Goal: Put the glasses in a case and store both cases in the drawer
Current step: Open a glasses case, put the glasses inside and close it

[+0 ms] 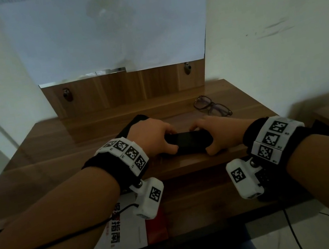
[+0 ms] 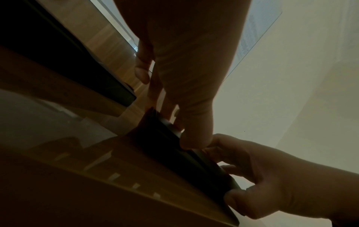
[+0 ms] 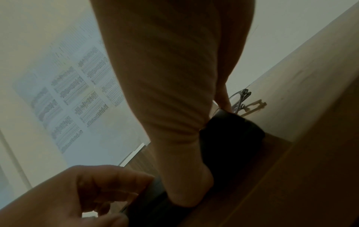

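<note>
A black glasses case (image 1: 188, 143) lies near the front edge of the wooden desk (image 1: 56, 154), lid down. My left hand (image 1: 167, 141) grips its left end, thumb on the near side and fingers over the far side. My right hand (image 1: 205, 138) grips the right end the same way. The left wrist view shows the case (image 2: 174, 150) held between both thumbs. Dark-framed glasses (image 1: 212, 106) lie unfolded on the desk behind my right hand, also visible as glasses (image 3: 240, 98) beyond my fingers. A second black case (image 1: 135, 122) lies behind my left hand, partly hidden.
Below the desk's front edge an open drawer (image 1: 204, 202) holds a white and red booklet (image 1: 127, 225) on its left side. A wooden back panel (image 1: 123, 90) and a paper-covered wall close off the rear. Cables hang at the lower right.
</note>
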A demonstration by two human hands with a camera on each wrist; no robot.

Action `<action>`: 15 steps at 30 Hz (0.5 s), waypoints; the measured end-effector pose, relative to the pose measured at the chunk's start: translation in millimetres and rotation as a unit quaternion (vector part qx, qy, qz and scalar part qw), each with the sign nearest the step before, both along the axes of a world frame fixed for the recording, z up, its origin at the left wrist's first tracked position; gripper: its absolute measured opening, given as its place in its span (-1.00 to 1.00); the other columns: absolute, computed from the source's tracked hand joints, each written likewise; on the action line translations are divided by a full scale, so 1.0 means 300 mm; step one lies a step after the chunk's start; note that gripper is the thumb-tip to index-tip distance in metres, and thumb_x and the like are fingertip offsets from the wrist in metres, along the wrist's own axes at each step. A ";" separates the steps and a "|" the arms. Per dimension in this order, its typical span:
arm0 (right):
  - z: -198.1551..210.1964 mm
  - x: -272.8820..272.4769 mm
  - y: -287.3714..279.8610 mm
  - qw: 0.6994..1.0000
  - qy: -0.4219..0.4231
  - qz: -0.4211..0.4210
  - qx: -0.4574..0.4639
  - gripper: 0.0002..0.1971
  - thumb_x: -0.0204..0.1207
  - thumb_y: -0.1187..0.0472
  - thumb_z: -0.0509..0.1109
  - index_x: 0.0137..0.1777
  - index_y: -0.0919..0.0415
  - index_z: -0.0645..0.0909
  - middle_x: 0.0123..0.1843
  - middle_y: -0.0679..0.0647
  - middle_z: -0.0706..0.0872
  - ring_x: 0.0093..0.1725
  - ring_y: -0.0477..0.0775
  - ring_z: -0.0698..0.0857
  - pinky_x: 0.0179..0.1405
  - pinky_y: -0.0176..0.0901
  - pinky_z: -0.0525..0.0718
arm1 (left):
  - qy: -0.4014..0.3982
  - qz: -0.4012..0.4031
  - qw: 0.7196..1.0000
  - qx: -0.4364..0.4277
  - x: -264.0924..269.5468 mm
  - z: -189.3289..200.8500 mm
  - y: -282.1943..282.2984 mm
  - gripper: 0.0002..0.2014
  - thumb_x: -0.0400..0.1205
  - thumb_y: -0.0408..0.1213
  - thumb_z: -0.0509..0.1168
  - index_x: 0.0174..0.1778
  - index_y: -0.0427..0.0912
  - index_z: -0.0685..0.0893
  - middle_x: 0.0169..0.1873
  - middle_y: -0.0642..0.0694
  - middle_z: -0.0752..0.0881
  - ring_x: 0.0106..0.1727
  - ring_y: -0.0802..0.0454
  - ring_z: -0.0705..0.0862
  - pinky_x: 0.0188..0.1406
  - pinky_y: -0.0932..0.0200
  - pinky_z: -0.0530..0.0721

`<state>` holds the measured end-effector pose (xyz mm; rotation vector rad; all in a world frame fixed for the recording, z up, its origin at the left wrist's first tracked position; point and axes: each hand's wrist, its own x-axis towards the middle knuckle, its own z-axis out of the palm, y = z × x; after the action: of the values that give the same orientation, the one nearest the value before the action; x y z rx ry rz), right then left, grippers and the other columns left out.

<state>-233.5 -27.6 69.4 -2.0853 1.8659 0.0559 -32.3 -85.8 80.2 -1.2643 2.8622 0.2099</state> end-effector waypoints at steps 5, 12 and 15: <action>-0.006 -0.008 -0.002 1.000 0.007 0.006 -0.005 -0.18 0.27 0.10 0.57 0.53 -0.02 0.28 0.39 0.07 0.47 0.30 0.13 0.53 0.20 -0.02 0.59 | 0.042 0.012 0.998 0.042 0.011 -0.013 -0.029 -0.53 0.46 0.17 0.36 0.30 0.20 0.64 -0.05 0.20 0.67 -0.07 0.20 0.65 -0.27 0.24 0.62; 0.033 -0.038 -0.023 0.997 -0.053 -0.037 0.050 -0.10 0.27 -0.07 0.61 0.57 -0.07 0.24 0.52 0.01 0.45 0.42 0.11 0.50 0.41 0.02 0.50 | 0.150 0.034 0.982 0.107 0.015 -0.038 -0.072 -0.66 0.60 0.05 0.28 0.25 0.05 0.70 0.02 0.12 0.72 -0.05 0.26 0.64 -0.06 0.28 0.56; 0.065 -0.050 -0.026 0.984 -0.160 -0.075 0.005 -0.26 0.32 -0.22 0.50 0.49 -0.08 0.39 0.41 -0.04 0.54 0.39 0.01 0.52 0.42 0.01 0.48 | 0.181 0.053 0.977 0.097 0.015 -0.053 -0.088 -0.71 0.63 0.03 0.24 0.20 0.04 0.69 0.07 0.07 0.73 0.04 0.18 0.65 -0.02 0.24 0.56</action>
<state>-248.4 -35.3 88.8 -1.8145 1.8099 -0.2887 -27.8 -112.3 64.4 -1.4707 2.9603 0.7774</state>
